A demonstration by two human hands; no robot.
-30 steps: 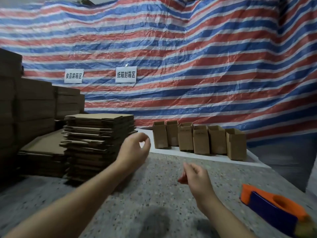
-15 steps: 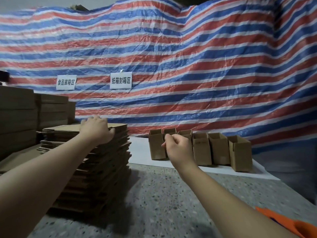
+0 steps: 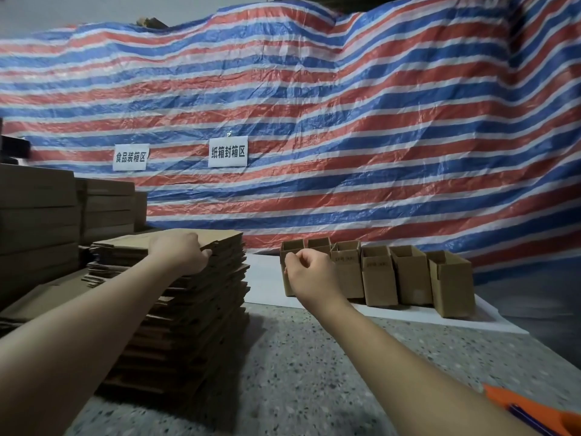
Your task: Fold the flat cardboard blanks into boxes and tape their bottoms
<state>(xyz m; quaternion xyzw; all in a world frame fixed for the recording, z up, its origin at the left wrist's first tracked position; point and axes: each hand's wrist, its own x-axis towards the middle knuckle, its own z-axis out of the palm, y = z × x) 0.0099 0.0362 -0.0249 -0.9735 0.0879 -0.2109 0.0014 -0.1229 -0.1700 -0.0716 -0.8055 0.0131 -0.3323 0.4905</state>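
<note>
A tall stack of flat cardboard blanks (image 3: 195, 313) stands on the speckled table at the left. My left hand (image 3: 180, 253) lies on top of the stack, its fingers curled over the near edge of the top blank (image 3: 220, 239). My right hand (image 3: 309, 273) hovers above the table to the right of the stack, fingers loosely curled, holding nothing. Behind it, several folded open-topped boxes (image 3: 408, 275) stand in a row on a white sheet (image 3: 264, 278). An orange tape dispenser (image 3: 534, 416) pokes in at the bottom right corner.
More bundles of cardboard (image 3: 41, 221) are piled at the far left. A striped red, white and blue tarpaulin (image 3: 345, 136) with two white paper signs hangs behind the table. The speckled tabletop (image 3: 298, 372) stretches between my arms.
My left hand has moved further across the top of the stack and now curls over the top blank's edge. My right hand has stayed raised in front of the boxes. The camera tilted up.
</note>
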